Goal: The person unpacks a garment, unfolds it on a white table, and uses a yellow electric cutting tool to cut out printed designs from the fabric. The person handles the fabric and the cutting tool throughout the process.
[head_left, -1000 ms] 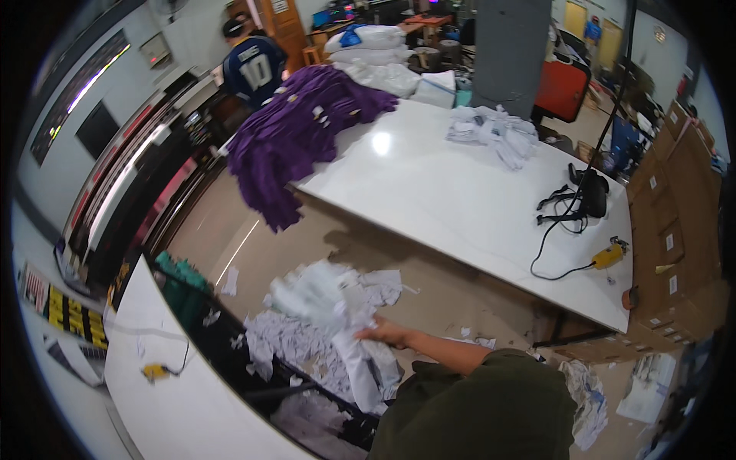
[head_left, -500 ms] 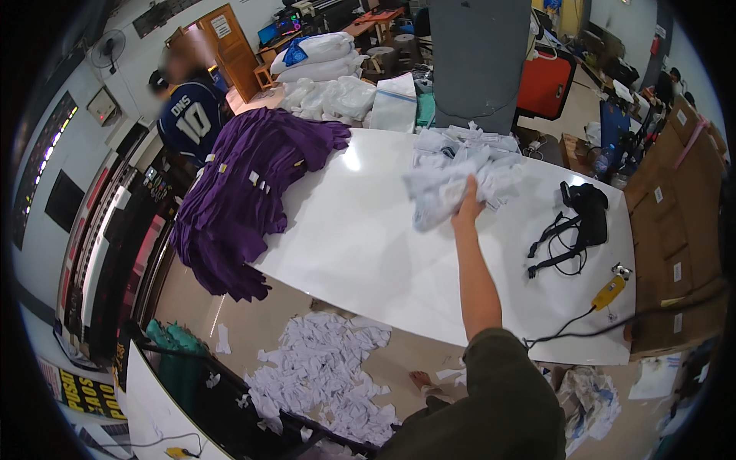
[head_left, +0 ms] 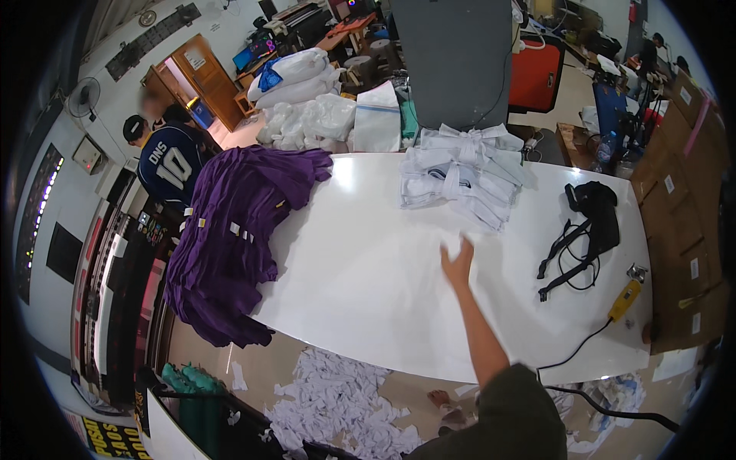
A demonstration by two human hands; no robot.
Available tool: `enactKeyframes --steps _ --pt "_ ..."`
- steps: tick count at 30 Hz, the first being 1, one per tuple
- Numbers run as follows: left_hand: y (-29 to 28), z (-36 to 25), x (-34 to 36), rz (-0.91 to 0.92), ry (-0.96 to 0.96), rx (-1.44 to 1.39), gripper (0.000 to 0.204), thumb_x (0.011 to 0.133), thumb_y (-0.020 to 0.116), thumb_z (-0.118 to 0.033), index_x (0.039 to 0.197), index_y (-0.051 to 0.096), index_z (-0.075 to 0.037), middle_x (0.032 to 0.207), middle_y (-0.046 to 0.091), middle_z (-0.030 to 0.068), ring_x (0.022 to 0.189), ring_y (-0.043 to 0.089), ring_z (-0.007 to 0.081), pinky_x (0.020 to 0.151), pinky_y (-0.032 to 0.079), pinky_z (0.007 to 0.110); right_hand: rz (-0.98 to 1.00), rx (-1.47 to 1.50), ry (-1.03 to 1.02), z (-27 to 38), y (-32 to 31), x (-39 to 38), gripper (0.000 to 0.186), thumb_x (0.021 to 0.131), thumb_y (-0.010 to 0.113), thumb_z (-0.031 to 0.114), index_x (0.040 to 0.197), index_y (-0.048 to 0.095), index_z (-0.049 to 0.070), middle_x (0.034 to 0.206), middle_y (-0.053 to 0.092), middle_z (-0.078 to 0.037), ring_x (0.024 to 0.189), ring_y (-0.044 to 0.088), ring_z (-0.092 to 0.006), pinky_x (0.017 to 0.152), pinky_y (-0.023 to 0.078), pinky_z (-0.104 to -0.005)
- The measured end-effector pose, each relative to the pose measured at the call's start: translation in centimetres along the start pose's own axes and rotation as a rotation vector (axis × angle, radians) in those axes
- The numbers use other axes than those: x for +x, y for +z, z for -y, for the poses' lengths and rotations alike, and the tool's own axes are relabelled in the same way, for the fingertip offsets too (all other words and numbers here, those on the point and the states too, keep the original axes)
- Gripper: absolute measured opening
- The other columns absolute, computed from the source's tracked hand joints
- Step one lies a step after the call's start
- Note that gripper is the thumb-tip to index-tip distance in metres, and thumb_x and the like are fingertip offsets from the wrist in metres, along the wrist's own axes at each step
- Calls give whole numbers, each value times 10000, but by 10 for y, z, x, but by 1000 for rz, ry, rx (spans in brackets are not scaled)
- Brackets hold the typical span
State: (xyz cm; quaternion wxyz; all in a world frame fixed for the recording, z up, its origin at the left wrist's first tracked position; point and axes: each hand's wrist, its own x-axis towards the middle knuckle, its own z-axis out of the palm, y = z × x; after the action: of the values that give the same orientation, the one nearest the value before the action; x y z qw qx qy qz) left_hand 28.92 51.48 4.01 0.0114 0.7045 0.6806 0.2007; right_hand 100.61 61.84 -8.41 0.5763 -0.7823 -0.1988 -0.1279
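Note:
Tied bundles of folded white cloth point(head_left: 460, 180) lie at the far side of the white table point(head_left: 360, 253), with strips of the same cloth knotted round them. A bit of dark blue shows in the fold of the nearer bundle. Closer to me, my right hand point(head_left: 458, 264) hovers over the tabletop, thumb and fingers apart, holding nothing. It is apart from the bundles, which are the things nearest to it. My left hand is out of the picture.
Purple garments point(head_left: 238, 222) are heaped over the table's left end. At the right lie a black strapped pouch point(head_left: 598, 222) and a yellow corded cutter point(head_left: 626, 299). White scraps point(head_left: 330, 399) cover the floor; brown cartons point(head_left: 675, 238) stand right. Another person point(head_left: 169, 165) is at the left.
My right hand has let go of the white cloth bundle, which now rests with the others. The hand has drawn back toward me, and the view has shifted a little.

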Motion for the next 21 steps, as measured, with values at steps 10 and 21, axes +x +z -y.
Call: enactKeyframes --steps 10,21 --pt "117 -95 120 200 456 -244 343 1023 592 -222 1234 609 48 1188 654 178 1060 638 294 941 511 452 246 -217 -63 38 -87 -160 427 812 785 143 1181 620 4 1390 552 -206 1378 438 -416 1170 315 -558" --pt "231 -141 102 753 850 -345 323 1065 540 -226 1200 620 56 1132 669 150 1068 636 249 914 529 395 882 -48 302 79 -401 -402 330 936 682 361 1021 697 43 952 715 -153 876 687 -309 782 533 -428"
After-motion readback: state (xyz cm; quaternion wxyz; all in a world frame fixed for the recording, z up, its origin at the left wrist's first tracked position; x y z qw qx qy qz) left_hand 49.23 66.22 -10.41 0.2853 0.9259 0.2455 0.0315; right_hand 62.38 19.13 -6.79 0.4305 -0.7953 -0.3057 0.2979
